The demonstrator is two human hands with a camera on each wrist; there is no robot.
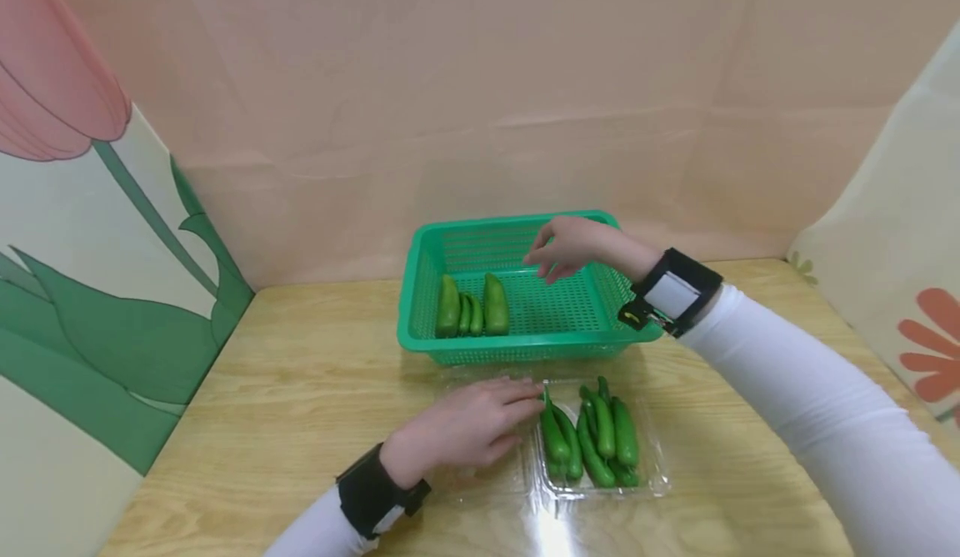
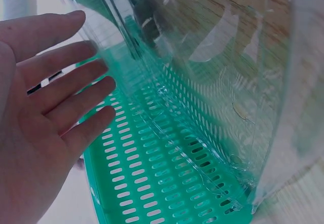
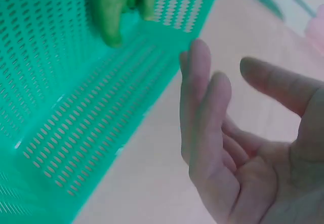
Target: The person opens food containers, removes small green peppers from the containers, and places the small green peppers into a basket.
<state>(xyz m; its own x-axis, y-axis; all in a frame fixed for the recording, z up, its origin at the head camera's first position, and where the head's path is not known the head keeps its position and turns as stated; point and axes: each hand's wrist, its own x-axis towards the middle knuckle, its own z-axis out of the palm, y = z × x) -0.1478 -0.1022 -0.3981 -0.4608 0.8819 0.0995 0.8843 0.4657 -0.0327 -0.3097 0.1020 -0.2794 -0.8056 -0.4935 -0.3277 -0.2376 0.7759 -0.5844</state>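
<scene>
A clear plastic clamshell box point(image 1: 657, 478) lies unfolded on the table, with several green peppers point(image 1: 604, 430) in its right half. My left hand point(image 1: 471, 424) is over the box's left half, fingertips beside the leftmost peppers. In the left wrist view, its fingers point(image 2: 76, 102) are spread and nearly straight, beside the clear plastic point(image 2: 228, 57). A green slotted basket point(image 1: 525, 347) stands behind the box. Over the basket's back right part hovers my right hand point(image 1: 573, 246), fingers loosely bent. The right wrist view shows nothing between its thumb and fingers point(image 3: 207, 127).
Inside the basket, at the left, lie two thick green vegetables point(image 1: 496, 305) with slimmer green ones point(image 1: 470, 315) between them. The wooden table point(image 1: 322, 357) meets a pinkish backdrop point(image 1: 450, 82) behind. Flower-patterned panels point(image 1: 75, 273) flank both sides.
</scene>
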